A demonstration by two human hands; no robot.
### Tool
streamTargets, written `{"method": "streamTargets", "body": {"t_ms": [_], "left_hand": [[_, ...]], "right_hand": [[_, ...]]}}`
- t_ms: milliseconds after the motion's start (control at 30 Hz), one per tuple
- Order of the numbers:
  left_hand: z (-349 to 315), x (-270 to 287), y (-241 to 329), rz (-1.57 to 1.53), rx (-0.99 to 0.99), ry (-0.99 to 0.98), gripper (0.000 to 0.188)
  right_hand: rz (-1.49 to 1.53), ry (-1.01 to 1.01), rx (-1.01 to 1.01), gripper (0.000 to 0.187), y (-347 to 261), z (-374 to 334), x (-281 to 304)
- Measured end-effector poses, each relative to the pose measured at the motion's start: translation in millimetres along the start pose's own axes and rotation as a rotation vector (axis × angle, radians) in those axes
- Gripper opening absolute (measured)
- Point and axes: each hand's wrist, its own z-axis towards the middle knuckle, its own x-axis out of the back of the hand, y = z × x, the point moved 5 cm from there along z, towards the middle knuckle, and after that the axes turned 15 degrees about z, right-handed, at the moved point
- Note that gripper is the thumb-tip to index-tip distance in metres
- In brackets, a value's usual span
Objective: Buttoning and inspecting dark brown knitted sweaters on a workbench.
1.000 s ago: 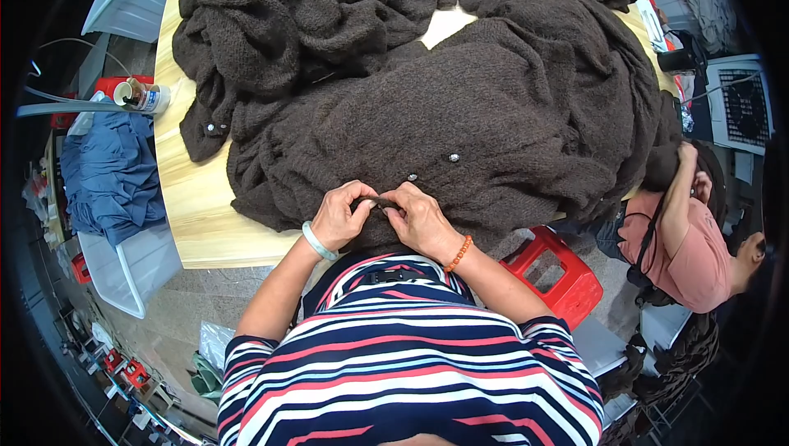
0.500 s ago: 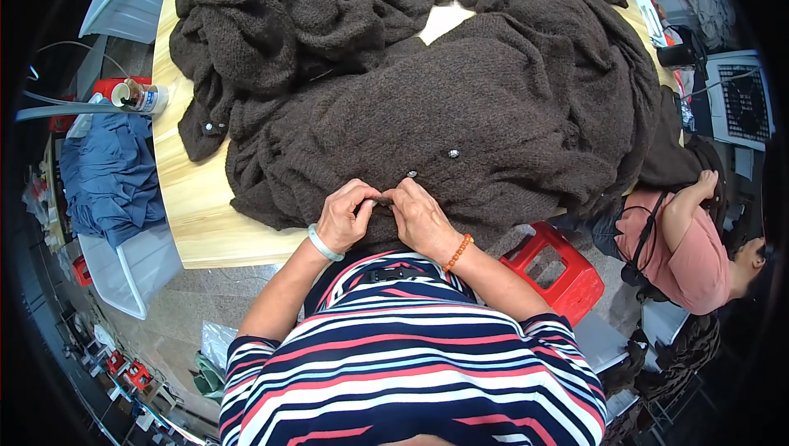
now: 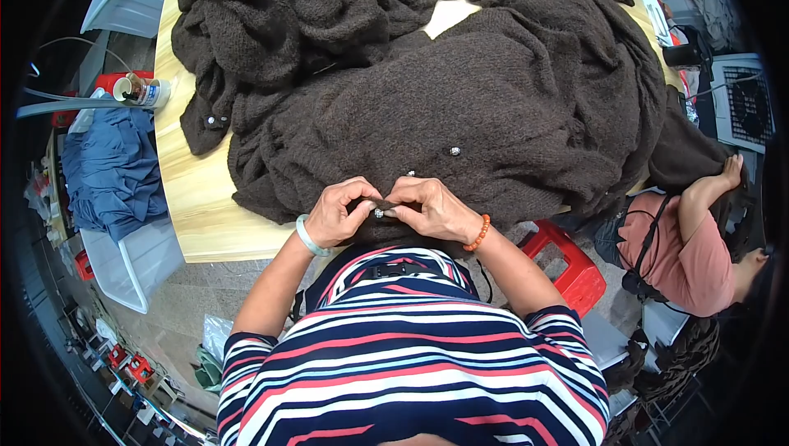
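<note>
A dark brown knitted garment [image 3: 444, 93] lies in a large heap across the wooden table. At its near edge my left hand [image 3: 338, 211] and my right hand [image 3: 431, 208] pinch the fabric, fingertips almost meeting. Between the two thumbs shows a small shiny button [image 3: 379, 213]. Another shiny button [image 3: 454, 151] sits on the fabric up and to the right, and a third is partly visible just above my right hand. The left hand's fingers are curled around the edge; the right thumb and forefinger press on the cloth beside the button.
More brown knitwear [image 3: 246, 27] is piled on the wooden table [image 3: 201, 212]. A pot [image 3: 141, 90] stands at the left edge. Blue cloth [image 3: 111, 167] fills a white bin [image 3: 136, 269]. A red stool [image 3: 567, 269] stands at right, near a person in pink [image 3: 686, 241] touching brown fabric.
A button has come into view between my thumbs, and my right hand has turned and shifted slightly right. The person at right has moved an arm outward.
</note>
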Motion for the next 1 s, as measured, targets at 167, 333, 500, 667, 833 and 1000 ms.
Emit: {"method": "streamTargets", "body": {"t_ms": [167, 333, 500, 667, 833, 1000], "left_hand": [[-1.5, 11.4, 3.1, -0.021, 0.017, -0.083, 0.012], [-1.9, 9.8, 3.7, 0.039, 0.1, -0.178, 0.014], [-12.6, 30.0, -13.5, 0.205, 0.219, -0.081, 0.015], [-2.6, 25.8, 35.5, 0.669, -0.084, 0.057, 0.033], [11.3, -18.5, 41.6, 0.216, -0.088, -0.002, 0.028], [7.8, -27.5, 30.3, 0.243, -0.052, 0.023, 0.009]], "right_hand": [[0.162, -0.024, -0.189, 0.016, 6.1, 0.3, -5.1], [0.142, 0.099, -0.229, 0.019, 11.5, 2.5, -3.7], [-0.265, 0.006, -0.221, 0.018, -1.4, -16.5, 8.3], [-0.353, 0.058, -0.127, 0.011, -19.2, -22.8, 10.2], [-0.21, 0.153, -0.001, 0.013, -21.6, -24.9, 6.8], [-0.122, 0.188, 0.13, 0.014, -27.7, -27.7, 3.2]]}}
